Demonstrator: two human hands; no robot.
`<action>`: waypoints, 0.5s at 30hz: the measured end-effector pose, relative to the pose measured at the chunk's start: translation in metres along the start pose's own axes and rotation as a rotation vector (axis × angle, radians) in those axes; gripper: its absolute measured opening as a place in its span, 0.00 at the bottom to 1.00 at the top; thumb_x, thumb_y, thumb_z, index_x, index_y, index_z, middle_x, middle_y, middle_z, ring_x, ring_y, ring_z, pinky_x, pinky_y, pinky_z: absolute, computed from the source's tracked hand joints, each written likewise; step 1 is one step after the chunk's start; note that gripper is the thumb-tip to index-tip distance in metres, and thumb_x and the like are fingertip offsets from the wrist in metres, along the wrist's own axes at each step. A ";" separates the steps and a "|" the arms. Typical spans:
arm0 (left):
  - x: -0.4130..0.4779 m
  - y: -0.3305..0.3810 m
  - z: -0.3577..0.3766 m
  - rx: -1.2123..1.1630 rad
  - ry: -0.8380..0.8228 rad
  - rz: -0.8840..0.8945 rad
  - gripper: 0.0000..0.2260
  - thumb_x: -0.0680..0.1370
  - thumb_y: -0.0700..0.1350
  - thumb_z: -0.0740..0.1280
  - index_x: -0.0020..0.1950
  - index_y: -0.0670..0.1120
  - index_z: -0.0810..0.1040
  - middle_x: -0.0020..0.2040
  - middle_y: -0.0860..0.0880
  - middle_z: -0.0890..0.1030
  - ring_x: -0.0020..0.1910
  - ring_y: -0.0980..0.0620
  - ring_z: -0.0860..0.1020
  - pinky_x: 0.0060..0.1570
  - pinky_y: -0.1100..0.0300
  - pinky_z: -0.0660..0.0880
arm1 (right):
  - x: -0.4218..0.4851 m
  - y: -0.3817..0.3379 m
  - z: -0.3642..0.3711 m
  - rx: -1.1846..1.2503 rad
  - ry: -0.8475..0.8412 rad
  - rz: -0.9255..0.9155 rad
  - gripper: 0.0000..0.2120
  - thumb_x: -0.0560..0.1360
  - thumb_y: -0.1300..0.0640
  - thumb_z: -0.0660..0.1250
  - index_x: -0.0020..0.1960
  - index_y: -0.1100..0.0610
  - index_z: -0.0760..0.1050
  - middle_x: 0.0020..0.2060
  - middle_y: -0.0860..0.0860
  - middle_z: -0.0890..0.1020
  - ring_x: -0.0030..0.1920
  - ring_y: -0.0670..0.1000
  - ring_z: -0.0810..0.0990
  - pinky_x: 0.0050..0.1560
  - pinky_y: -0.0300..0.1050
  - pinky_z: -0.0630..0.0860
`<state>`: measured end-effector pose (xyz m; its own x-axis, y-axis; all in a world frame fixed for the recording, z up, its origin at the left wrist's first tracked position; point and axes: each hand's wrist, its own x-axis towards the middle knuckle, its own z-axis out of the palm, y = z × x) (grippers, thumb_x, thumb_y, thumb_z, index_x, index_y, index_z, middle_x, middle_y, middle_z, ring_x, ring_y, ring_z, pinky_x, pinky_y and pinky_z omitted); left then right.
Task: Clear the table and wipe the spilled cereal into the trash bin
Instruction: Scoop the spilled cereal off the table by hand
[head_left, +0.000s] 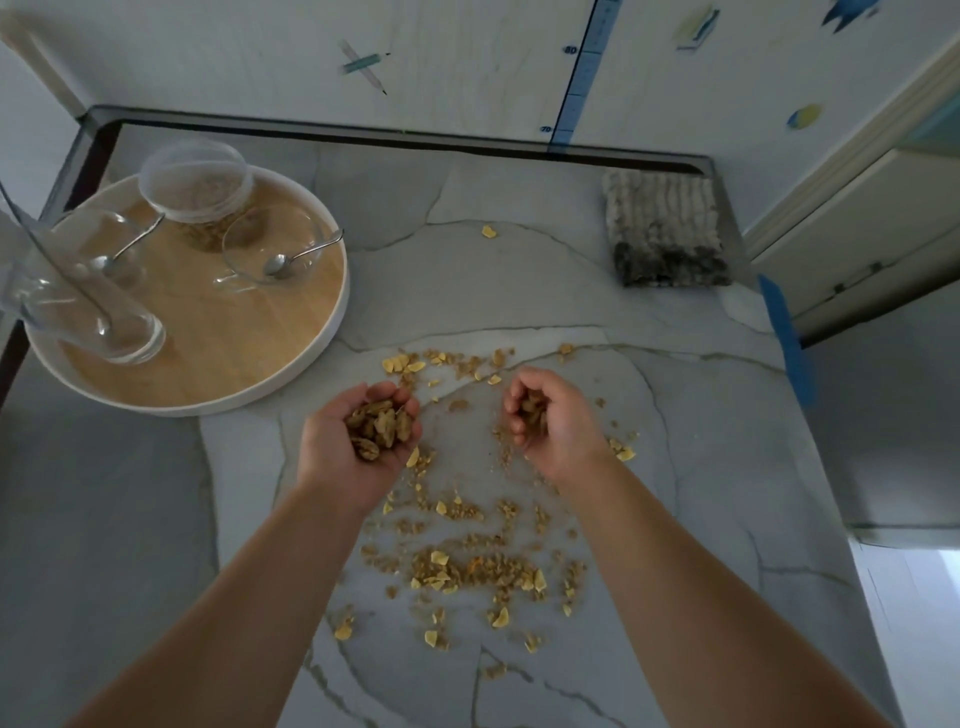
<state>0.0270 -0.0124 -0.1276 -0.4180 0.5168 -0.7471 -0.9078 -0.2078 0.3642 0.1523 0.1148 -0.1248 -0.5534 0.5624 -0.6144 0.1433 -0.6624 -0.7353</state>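
Note:
Spilled cereal (467, 566) lies scattered over the middle of the marble table (519, 291), in yellow flakes and brown crumbs. My left hand (332, 457) is cupped palm up over the table, holding a pile of brown cereal pieces (376, 428). My right hand (550, 421), a little to the right and also above the table, is curled around a smaller clump of cereal. A grey folded cloth (665, 228) lies at the far right of the table. No trash bin is in view.
A round wooden tray (291, 358) with a white rim sits at the far left, holding a plastic cereal tub (195, 179), a glass bowl with a spoon (275, 244), another bowl with a spoon and a glass pitcher (78, 301). A wall stands behind the table; a cabinet at right.

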 end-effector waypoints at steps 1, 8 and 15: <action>0.000 -0.001 0.000 0.000 0.004 0.001 0.14 0.77 0.43 0.58 0.35 0.41 0.76 0.34 0.44 0.80 0.31 0.48 0.79 0.34 0.60 0.78 | 0.003 -0.001 0.000 -0.212 0.065 -0.031 0.13 0.77 0.59 0.57 0.35 0.57 0.71 0.28 0.50 0.72 0.24 0.46 0.67 0.24 0.38 0.62; -0.001 -0.004 0.003 0.021 0.040 -0.020 0.12 0.77 0.43 0.59 0.37 0.40 0.76 0.35 0.43 0.80 0.34 0.48 0.78 0.34 0.59 0.77 | 0.038 -0.004 0.014 -1.220 0.299 -0.285 0.17 0.79 0.51 0.59 0.64 0.58 0.66 0.54 0.53 0.79 0.52 0.55 0.78 0.45 0.46 0.72; -0.001 -0.001 0.005 0.022 0.039 -0.036 0.12 0.77 0.43 0.59 0.37 0.40 0.76 0.36 0.43 0.79 0.35 0.48 0.78 0.35 0.58 0.76 | 0.055 -0.012 0.022 -1.403 0.293 -0.246 0.11 0.77 0.55 0.61 0.56 0.59 0.70 0.47 0.53 0.80 0.46 0.53 0.78 0.40 0.42 0.70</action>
<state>0.0280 -0.0087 -0.1247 -0.3862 0.4906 -0.7811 -0.9216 -0.1706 0.3485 0.1027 0.1428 -0.1434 -0.5225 0.7806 -0.3429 0.8348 0.3864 -0.3922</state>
